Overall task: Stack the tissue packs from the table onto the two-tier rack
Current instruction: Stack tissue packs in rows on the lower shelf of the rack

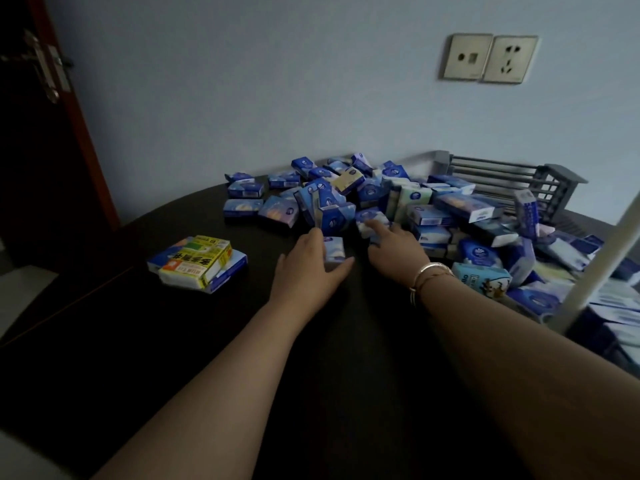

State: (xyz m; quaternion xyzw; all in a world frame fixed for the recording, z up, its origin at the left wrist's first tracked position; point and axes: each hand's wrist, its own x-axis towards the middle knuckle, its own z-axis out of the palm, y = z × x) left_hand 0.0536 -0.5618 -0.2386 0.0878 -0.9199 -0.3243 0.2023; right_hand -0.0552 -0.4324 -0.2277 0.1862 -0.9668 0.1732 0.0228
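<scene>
A big heap of blue and white tissue packs (429, 209) covers the far right of the dark table (214, 341). My left hand (308, 268) grips one small blue pack (334, 249) at the heap's near edge, fingers on its far side and thumb on its near side. My right hand (394, 249), with bangles on the wrist, reaches into the heap with fingers extended and touches a pale pack (369, 225). The grey rack (512, 178) stands behind the heap at the far right, partly buried. A white rack post (602, 261) rises at the right edge.
A yellow-labelled pack (197, 263) lies on other packs at the table's left. More stacked packs (620, 306) show on a shelf at the right edge. A wall with two sockets (490, 58) stands behind the table; a dark door (45, 116) is at left.
</scene>
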